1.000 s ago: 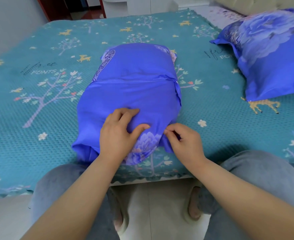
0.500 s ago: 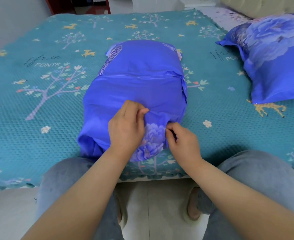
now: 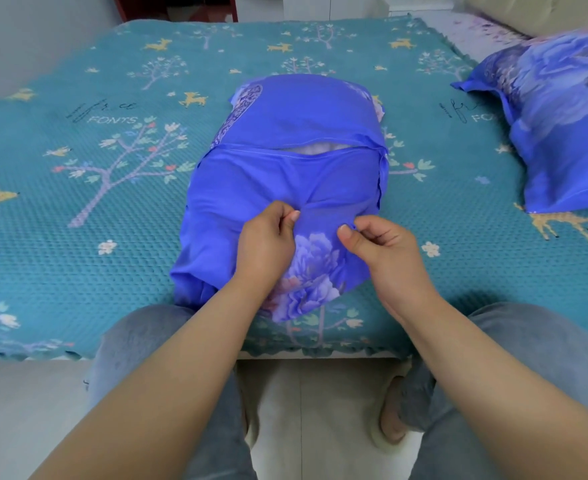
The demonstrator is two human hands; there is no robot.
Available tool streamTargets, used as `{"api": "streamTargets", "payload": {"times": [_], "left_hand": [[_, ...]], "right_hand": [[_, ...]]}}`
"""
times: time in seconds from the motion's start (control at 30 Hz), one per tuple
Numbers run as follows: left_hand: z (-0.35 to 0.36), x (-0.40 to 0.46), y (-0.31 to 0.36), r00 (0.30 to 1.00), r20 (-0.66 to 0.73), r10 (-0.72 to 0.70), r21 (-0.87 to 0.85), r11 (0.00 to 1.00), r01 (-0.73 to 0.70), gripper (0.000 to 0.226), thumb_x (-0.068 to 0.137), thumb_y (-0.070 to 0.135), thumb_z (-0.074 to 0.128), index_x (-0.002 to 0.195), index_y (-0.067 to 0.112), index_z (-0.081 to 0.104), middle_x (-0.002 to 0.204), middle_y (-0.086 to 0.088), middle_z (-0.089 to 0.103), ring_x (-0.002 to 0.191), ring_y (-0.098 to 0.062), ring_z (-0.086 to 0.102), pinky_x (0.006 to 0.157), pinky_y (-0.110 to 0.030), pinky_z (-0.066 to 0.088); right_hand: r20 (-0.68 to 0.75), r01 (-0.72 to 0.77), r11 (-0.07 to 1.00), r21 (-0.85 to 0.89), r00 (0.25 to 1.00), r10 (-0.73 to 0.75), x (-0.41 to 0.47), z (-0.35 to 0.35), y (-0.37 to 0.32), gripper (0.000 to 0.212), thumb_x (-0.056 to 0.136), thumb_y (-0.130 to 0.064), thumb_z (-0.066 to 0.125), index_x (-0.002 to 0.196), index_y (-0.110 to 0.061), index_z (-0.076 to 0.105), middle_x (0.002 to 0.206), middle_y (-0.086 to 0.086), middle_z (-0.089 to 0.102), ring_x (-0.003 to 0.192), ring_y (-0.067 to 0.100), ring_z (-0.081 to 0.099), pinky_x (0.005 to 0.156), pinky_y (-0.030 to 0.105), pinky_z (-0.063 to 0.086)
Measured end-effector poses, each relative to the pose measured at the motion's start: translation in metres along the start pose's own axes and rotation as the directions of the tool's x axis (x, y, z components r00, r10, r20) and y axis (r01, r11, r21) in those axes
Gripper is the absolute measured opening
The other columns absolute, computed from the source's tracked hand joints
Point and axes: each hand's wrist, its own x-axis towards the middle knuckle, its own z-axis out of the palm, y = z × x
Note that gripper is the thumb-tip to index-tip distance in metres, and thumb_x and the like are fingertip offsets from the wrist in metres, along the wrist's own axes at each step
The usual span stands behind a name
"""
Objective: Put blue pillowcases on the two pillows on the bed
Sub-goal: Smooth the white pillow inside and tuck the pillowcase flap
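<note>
Both hands pinch the shiny blue flowered pillowcase [image 3: 285,188] near the bed's front edge: left hand [image 3: 268,244] fingers curled tight, right hand [image 3: 379,244] too.

The teal bedspread [image 3: 78,237] carried the only readable print. Left of the middle pillow, the pale capitals "FONTS" [image 3: 112,120] stood under a line of dark cursive script [image 3: 102,110] too loose to make out. Near the right-hand pillow the same mark [image 3: 465,114] appeared again, showing only "FO" before the pillow covered the rest.
</note>
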Motion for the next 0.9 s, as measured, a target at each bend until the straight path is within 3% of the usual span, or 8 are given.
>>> {"api": "streamTargets", "payload": {"times": [0.1, 0.17, 0.23, 0.3, 0.4, 0.53, 0.73, 0.9], "left_hand": [[-0.001, 0.004, -0.007, 0.990, 0.122, -0.073, -0.065, 0.995, 0.081, 0.016, 0.094, 0.015, 0.049, 0.079, 0.014, 0.056, 0.074, -0.003, 0.063, 0.069, -0.018, 0.052, 0.066, -0.030, 0.041], [-0.007, 0.007, -0.011, 0.982, 0.158, -0.104, -0.122, 0.985, 0.124, 0.017, 0.093, 0.011, 0.048, 0.080, 0.015, 0.057, 0.078, 0.000, 0.064, 0.072, -0.011, 0.051, 0.068, -0.028, 0.043], [-0.010, 0.008, -0.013, 0.977, 0.161, -0.137, -0.186, 0.968, 0.167, 0.017, 0.092, 0.008, 0.047, 0.084, 0.008, 0.062, 0.083, -0.004, 0.067, 0.076, -0.010, 0.054, 0.073, -0.030, 0.047], [-0.014, 0.011, -0.013, 0.972, 0.172, -0.158, -0.216, 0.957, 0.194, 0.019, 0.093, 0.007, 0.046, 0.088, 0.004, 0.064, 0.087, -0.006, 0.069, 0.077, -0.010, 0.056, 0.076, -0.031, 0.049], [-0.016, 0.009, -0.010, 0.980, 0.132, -0.147, -0.221, 0.960, 0.174, 0.018, 0.094, 0.012, 0.047, 0.085, 0.006, 0.061, 0.080, -0.004, 0.066, 0.075, -0.014, 0.055, 0.075, -0.032, 0.047], [-0.015, -0.006, 0.009, 0.986, -0.129, -0.104, -0.159, 0.984, 0.083, 0.017, 0.097, 0.023, 0.044, 0.081, 0.016, 0.047, 0.066, 0.013, 0.047, 0.068, -0.015, 0.044, 0.063, -0.030, 0.034], [-0.022, -0.012, 0.023, 0.903, -0.239, 0.357, 0.075, 0.934, -0.349, 0.026, 0.090, 0.022, 0.038, 0.082, 0.008, 0.058, 0.074, -0.003, 0.062, 0.069, -0.016, 0.047, 0.065, -0.030, 0.034], [-0.018, 0.002, 0.008, 0.996, -0.062, -0.058, -0.115, 0.992, 0.051, 0.017, 0.095, 0.021, 0.048, 0.085, 0.010, 0.056, 0.073, 0.001, 0.057, 0.073, -0.021, 0.052, 0.065, -0.030, 0.038]], "right_hand": [[0.080, 0.203, 0.916, -0.347, 0.979, -0.187, 0.013, 0.011, 0.004, 0.012, 0.084, -0.007, 0.066, 0.083, -0.017, 0.073, 0.071, -0.019, 0.066, 0.067, -0.007, 0.055, 0.071, 0.013, 0.045], [0.351, 0.472, 0.568, -0.674, 0.882, -0.315, 0.023, 0.011, 0.012, 0.023, 0.088, -0.023, 0.057, 0.100, -0.011, 0.073, 0.096, -0.008, 0.072, 0.086, -0.002, 0.059, 0.087, 0.022, 0.039], [0.572, 0.616, 0.254, -0.745, 0.787, -0.232, 0.026, 0.005, 0.017, 0.034, 0.090, -0.027, 0.046, 0.114, -0.013, 0.066, 0.114, -0.001, 0.068, 0.105, 0.007, 0.057, 0.096, 0.026, 0.027], [0.659, 0.671, 0.060, -0.739, 0.739, -0.140, 0.021, 0.005, 0.018, 0.042, 0.090, -0.030, 0.042, 0.126, -0.014, 0.057, 0.128, 0.001, 0.061, 0.118, 0.012, 0.053, 0.104, 0.031, 0.021], [0.627, 0.629, 0.018, -0.777, 0.777, -0.059, 0.013, 0.005, 0.016, 0.052, 0.087, -0.040, 0.043, 0.132, -0.016, 0.050, 0.132, 0.000, 0.056, 0.123, 0.014, 0.050, 0.102, 0.032, 0.022], [0.548, 0.547, 0.054, -0.835, 0.837, -0.003, 0.010, 0.004, 0.001, 0.061, 0.081, -0.048, 0.048, 0.134, -0.017, 0.047, 0.121, 0.000, 0.062, 0.112, 0.017, 0.055, 0.096, 0.029, 0.028], [0.503, 0.520, -0.108, -0.847, 0.851, 0.152, 0.019, -0.003, -0.011, 0.045, 0.085, -0.053, 0.047, 0.116, -0.021, 0.054, 0.100, 0.006, 0.065, 0.100, 0.025, 0.058, 0.093, 0.034, 0.035], [0.669, 0.692, -0.211, -0.690, 0.722, 0.178, 0.007, -0.015, 0.001, 0.058, 0.069, -0.035, 0.042, 0.119, -0.013, 0.059, 0.119, 0.004, 0.063, 0.110, 0.020, 0.059, 0.100, 0.038, 0.036]]}}
